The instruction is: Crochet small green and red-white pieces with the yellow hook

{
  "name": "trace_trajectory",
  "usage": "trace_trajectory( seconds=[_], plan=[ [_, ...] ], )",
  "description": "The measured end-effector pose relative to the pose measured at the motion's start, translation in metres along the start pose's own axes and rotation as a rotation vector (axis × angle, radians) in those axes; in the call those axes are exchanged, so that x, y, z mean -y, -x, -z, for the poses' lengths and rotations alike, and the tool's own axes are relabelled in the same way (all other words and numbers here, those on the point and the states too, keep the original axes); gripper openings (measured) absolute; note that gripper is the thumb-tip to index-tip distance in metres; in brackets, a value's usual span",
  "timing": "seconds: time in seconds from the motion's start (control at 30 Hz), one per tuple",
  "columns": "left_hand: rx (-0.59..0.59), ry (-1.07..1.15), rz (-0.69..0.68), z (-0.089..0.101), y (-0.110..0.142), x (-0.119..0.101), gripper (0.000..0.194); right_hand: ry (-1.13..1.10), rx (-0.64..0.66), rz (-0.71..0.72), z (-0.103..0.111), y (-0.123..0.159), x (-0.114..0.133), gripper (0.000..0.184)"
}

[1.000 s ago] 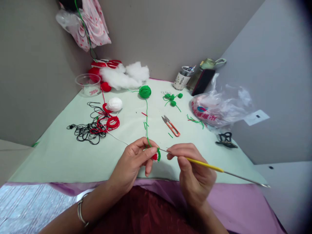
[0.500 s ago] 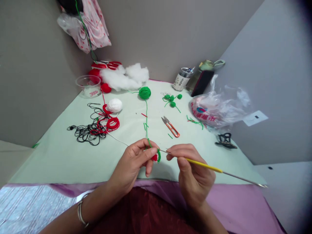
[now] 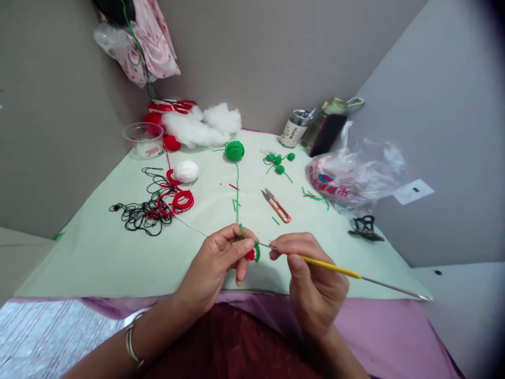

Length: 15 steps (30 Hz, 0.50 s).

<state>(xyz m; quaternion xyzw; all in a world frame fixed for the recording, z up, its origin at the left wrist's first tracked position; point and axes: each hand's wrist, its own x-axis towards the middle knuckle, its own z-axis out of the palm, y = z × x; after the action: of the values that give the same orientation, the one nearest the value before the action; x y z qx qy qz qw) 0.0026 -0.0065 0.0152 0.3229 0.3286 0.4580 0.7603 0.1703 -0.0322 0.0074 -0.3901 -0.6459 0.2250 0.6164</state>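
Note:
My left hand [image 3: 215,266] pinches a small red and green crochet piece [image 3: 253,253] above the near edge of the pale green table [image 3: 98,247]. A green strand runs from the piece up to a green yarn ball [image 3: 234,150] at the back. My right hand [image 3: 313,281] grips a yellow-handled crochet hook [image 3: 335,268], its metal tip touching the piece and its long end pointing right.
Orange thread snips [image 3: 276,205] lie just beyond my hands. A tangle of black and red yarn [image 3: 152,205] and a white ball [image 3: 185,170] lie left. Stuffing [image 3: 203,125], a plastic cup [image 3: 143,139], small green balls [image 3: 279,160], a plastic bag [image 3: 355,173] and a black clip [image 3: 365,227] ring the table.

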Motion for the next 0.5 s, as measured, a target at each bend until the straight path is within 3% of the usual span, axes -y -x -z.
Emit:
trace_trajectory(
  seconds=[0.4, 0.5],
  plan=[
    [-0.001, -0.07, -0.059, -0.001, 0.001, 0.004, 0.016, -0.108, -0.078, -0.053, -0.011, -0.001, -0.006, 0.021],
    [0.007, -0.044, -0.06, -0.003, 0.002, 0.004, 0.024, -0.161, -0.061, -0.088, -0.014, 0.0, -0.009, 0.019]
  ],
)
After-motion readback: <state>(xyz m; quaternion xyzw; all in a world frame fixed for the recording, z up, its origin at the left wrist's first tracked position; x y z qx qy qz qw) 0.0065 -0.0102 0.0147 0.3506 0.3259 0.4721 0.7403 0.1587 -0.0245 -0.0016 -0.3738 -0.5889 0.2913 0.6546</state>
